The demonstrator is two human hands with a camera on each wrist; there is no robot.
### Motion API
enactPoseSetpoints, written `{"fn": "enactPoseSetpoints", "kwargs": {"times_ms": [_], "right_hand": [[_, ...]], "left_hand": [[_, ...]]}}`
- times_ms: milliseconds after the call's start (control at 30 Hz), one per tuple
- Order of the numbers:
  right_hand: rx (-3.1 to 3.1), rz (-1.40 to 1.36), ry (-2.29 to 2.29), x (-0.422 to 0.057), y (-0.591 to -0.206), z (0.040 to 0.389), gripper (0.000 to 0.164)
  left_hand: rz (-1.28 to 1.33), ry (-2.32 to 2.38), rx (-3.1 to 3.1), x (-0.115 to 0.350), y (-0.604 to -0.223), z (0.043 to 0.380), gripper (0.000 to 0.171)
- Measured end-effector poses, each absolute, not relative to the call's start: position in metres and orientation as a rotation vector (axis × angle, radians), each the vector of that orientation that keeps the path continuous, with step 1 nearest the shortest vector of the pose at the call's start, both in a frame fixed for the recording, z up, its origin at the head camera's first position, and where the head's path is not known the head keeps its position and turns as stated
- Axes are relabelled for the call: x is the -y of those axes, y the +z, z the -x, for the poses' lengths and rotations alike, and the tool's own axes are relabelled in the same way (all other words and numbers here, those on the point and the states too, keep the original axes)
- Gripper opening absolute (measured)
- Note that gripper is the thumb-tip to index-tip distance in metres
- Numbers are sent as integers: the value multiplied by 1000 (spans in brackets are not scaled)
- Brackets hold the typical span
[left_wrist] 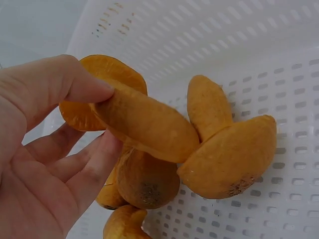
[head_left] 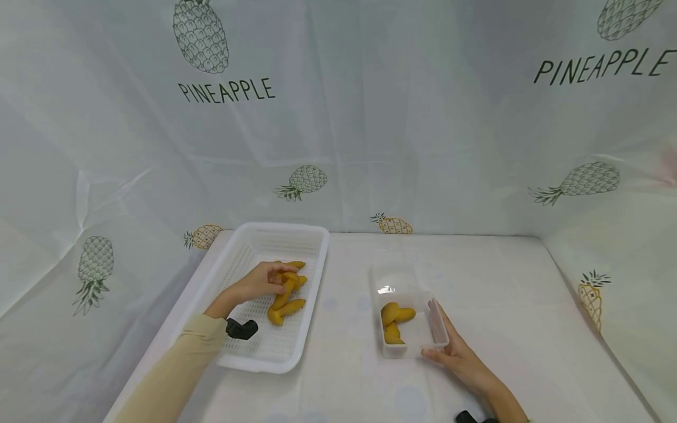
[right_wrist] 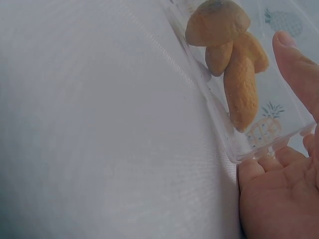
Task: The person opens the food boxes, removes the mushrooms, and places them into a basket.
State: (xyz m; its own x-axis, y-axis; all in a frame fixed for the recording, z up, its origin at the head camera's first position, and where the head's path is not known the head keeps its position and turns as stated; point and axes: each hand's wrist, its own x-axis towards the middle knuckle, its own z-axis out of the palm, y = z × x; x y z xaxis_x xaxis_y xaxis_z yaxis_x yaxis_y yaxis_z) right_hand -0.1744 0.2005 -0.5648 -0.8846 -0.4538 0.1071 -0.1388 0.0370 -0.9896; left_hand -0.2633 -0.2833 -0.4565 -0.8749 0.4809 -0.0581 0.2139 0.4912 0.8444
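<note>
My left hand (head_left: 260, 281) is over the white perforated basket (head_left: 304, 346) and pinches a yellow-orange mushroom (left_wrist: 149, 127) between thumb and fingers. Its cap is partly behind the thumb in the left wrist view. Several more mushrooms (left_wrist: 232, 157) lie close by in the basket, some touching one another. On the right, my right hand (head_left: 462, 359) holds a clear plastic box (head_left: 438, 323) by its right side, thumb at the near corner and fingers along the wall. Mushrooms (right_wrist: 241, 84) lie at the left side inside the box.
The box's clear lid (head_left: 394, 276) stands open behind it. A white cloth with pale dots covers the table (head_left: 338, 388). A pineapple-print curtain (head_left: 365, 117) hangs behind and at the sides. Black wrist straps (head_left: 242, 329) are on both arms.
</note>
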Motion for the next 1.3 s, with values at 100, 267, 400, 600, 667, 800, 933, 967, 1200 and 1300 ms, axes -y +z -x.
{"fn": "enactPoseSetpoints", "kwargs": {"times_ms": [100, 267, 400, 600, 667, 800, 933, 967, 1200, 1300], "right_hand": [[-2065, 618, -1941, -200, -565, 174, 104], [-2077, 606, -1937, -200, -566, 174, 104], [-2087, 597, -1934, -201, -566, 174, 104], [-2083, 592, -1934, -200, -567, 173, 105], [-2085, 591, -1930, -200, -567, 173, 105], [-2088, 584, -1925, -201, -566, 173, 105], [-2087, 561, -1920, -200, -564, 173, 105], [-2088, 552, -1918, -200, -563, 173, 105], [-2070, 533, -1932, -199, -562, 174, 106], [-2089, 535, -1912, -199, -563, 175, 106]], "left_hand": [[-604, 1342, -2443, 283, -461, 266, 45], [-677, 1322, -2450, 280, -467, 269, 45], [-731, 1310, -2452, 277, -470, 269, 46], [-732, 1350, -2408, 274, -474, 269, 46], [-704, 1364, -2405, 274, -475, 269, 44], [-662, 1406, -2394, 273, -478, 270, 41], [-617, 1420, -2411, 274, -477, 270, 41], [-608, 1421, -2420, 273, -475, 270, 41], [-575, 1527, -2447, 263, -455, 268, 39], [-565, 1571, -2434, 252, -444, 265, 39]]}}
